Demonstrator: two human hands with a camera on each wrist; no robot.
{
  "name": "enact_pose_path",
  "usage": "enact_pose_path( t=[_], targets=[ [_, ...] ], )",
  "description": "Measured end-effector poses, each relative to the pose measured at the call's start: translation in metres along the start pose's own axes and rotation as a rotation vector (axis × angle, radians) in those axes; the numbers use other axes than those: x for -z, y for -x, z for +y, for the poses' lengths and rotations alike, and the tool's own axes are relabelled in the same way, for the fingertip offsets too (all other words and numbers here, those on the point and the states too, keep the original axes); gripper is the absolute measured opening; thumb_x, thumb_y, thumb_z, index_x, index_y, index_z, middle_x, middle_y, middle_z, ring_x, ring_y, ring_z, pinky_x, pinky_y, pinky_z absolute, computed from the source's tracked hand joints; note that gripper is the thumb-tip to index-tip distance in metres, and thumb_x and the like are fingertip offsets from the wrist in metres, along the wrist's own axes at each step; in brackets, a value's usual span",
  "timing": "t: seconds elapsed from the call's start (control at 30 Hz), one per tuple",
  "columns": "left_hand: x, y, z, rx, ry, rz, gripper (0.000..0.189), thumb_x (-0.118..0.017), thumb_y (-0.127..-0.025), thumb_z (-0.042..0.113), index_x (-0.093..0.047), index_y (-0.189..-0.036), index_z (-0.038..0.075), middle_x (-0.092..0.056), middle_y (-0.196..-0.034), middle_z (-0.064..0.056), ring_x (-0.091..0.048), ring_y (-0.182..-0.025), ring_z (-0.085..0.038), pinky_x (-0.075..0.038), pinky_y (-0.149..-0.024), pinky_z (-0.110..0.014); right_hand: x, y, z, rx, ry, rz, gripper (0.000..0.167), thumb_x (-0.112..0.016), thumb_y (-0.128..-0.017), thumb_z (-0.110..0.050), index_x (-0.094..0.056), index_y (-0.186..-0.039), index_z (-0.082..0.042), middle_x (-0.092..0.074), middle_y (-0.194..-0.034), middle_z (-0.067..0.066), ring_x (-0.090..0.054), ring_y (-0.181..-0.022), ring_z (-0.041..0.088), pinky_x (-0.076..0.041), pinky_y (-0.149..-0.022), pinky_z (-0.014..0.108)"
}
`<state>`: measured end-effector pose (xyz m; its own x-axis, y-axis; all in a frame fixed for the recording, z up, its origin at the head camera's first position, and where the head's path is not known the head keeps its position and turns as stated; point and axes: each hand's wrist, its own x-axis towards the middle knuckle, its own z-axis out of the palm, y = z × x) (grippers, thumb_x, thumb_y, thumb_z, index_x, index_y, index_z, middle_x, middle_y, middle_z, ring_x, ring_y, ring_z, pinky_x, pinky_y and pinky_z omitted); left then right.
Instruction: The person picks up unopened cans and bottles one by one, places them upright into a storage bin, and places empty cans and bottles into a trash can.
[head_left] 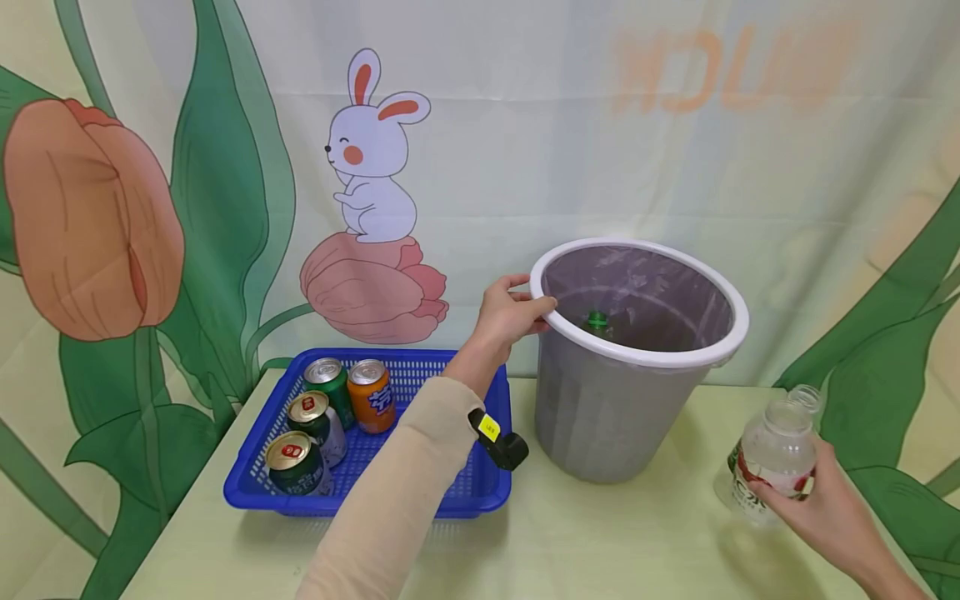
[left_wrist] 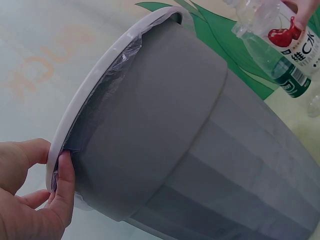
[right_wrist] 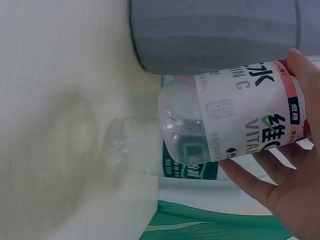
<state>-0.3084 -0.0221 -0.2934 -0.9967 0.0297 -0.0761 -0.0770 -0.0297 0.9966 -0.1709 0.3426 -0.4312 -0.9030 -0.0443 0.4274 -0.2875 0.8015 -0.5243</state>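
Note:
My left hand (head_left: 510, 312) grips the white rim (head_left: 645, 357) of a grey trash bin (head_left: 607, 417), thumb on top and fingers at the outside. A dark plastic bag lines the bin, and a bottle with a green cap (head_left: 597, 318) shows inside. To the right of the bin, my right hand (head_left: 832, 508) holds a clear, uncapped plastic bottle (right_wrist: 230, 110) around its white cherry-printed label. The bottle is raised above the table, its neck up. Behind it stands a second clear bottle with a green label (left_wrist: 270, 65), mostly covered by the first in the head view.
On the left, a blue plastic basket (head_left: 247, 497) holds several drink cans, among them an orange can (head_left: 371, 396) and a dark can with a gold top (head_left: 296, 462). Behind the pale green table (head_left: 570, 542) hangs a printed curtain (head_left: 480, 167) with a rabbit and tulips.

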Motion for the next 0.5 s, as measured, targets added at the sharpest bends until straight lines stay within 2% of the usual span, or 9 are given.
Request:
enact_pose_path(
  t=[0.1,0.37,0.47,0.5],
  targets=[
    [0.0,0.0,0.0,-0.001,-0.001,-0.001,0.059,-0.069,-0.081,0.009,-0.043,-0.133,0.011,-0.056,-0.111,-0.013,-0.065,-0.071,-0.018,-0.056,-0.067,-0.026,0.006,-0.005,-0.007,-0.016,0.024,-0.016,0.083,-0.079,-0.071,-0.022,-0.029,-0.132,0.001,-0.052,-0.11,0.02,-0.035,-0.086,-0.018,-0.045,-0.058,0.022],
    [0.0,0.002,0.003,0.002,-0.012,0.002,0.058,-0.069,-0.08,0.009,-0.043,-0.133,0.011,-0.056,-0.111,-0.013,-0.065,-0.072,-0.018,-0.056,-0.067,-0.025,0.016,-0.012,-0.017,-0.02,0.05,-0.018,0.085,-0.079,-0.072,-0.026,-0.027,-0.134,-0.001,-0.053,-0.108,0.021,-0.045,-0.085,-0.005,-0.045,-0.055,0.024],
    [0.0,0.002,0.002,0.002,-0.016,0.007,0.058,-0.069,-0.08,0.009,-0.043,-0.133,0.011,-0.056,-0.111,-0.013,-0.065,-0.073,-0.018,-0.056,-0.067,-0.025,0.018,-0.014,-0.019,-0.013,0.068,-0.012,0.085,-0.079,-0.071,-0.026,-0.028,-0.134,-0.001,-0.054,-0.107,0.022,-0.052,-0.085,0.007,-0.045,-0.055,0.025],
    [0.0,0.002,0.002,0.002,-0.015,0.008,0.058,-0.069,-0.08,0.009,-0.043,-0.133,0.011,-0.056,-0.111,-0.013,-0.065,-0.073,-0.018,-0.056,-0.067,-0.025,0.019,-0.015,-0.02,-0.011,0.07,-0.012,0.085,-0.079,-0.071,-0.025,-0.027,-0.134,0.0,-0.054,-0.107,0.023,-0.055,-0.086,0.015,-0.045,-0.055,0.027]
  ],
)
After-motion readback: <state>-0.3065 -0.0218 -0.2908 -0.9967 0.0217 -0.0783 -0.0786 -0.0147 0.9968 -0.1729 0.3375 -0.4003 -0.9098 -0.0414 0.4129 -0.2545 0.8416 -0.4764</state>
